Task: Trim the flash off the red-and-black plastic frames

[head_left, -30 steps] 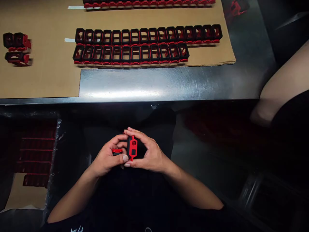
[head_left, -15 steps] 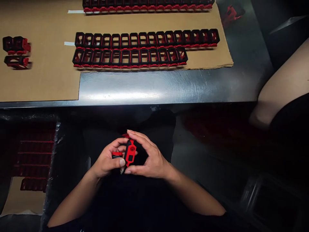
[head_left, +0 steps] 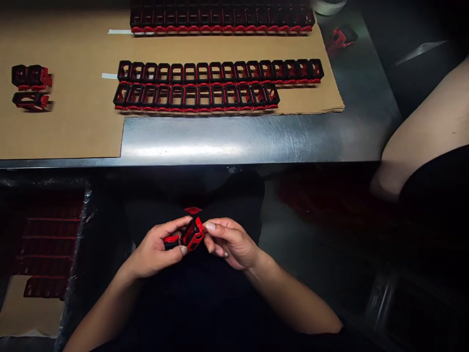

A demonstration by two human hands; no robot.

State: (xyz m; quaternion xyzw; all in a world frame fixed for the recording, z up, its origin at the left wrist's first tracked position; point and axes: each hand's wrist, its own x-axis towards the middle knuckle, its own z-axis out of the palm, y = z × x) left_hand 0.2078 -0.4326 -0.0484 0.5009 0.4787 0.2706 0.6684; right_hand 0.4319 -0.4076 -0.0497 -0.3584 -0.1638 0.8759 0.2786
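Fingers (head_left: pixel 175 226) of the left hand (head_left: pixel 156 252) curl closed around a black-and-red plastic frame (head_left: pixel 193 234), with the thumb (head_left: pixel 183 250) pressed near its lower edge; the frame sits tilted in this grip, above the person's black clothing (head_left: pixel 205 298). A short red-and-black strip (head_left: pixel 172 240) lies in the same hand, directly beside the frame; whether it is joined to the frame or separate cannot be told. Fingertips (head_left: pixel 209 226) of the right hand (head_left: pixel 230 246) are half-curled, not wrapped around anything, and stand at the frame's right side; whether they touch it cannot be told. A flat red piece (head_left: pixel 193 210) shows just beyond the frame, apart from both hands. Farther forward, a cardboard sheet (head_left: pixel 73 132) lies on a steel table (head_left: pixel 234 139) and bears long rows of black-and-red frames (head_left: pixel 198 96) set side by side, a small group of similar frames (head_left: pixel 31 83) toward the left, and strips of white tape (head_left: pixel 109 76). One red part (head_left: pixel 341 37) lies on the bare steel near a tape roll (head_left: pixel 330 5). Stacked red frames (head_left: pixel 47 244) show dimly at lower left, below the table edge. At right, a co-worker's bare arm (head_left: pixel 421 137) rests near the table's edge.
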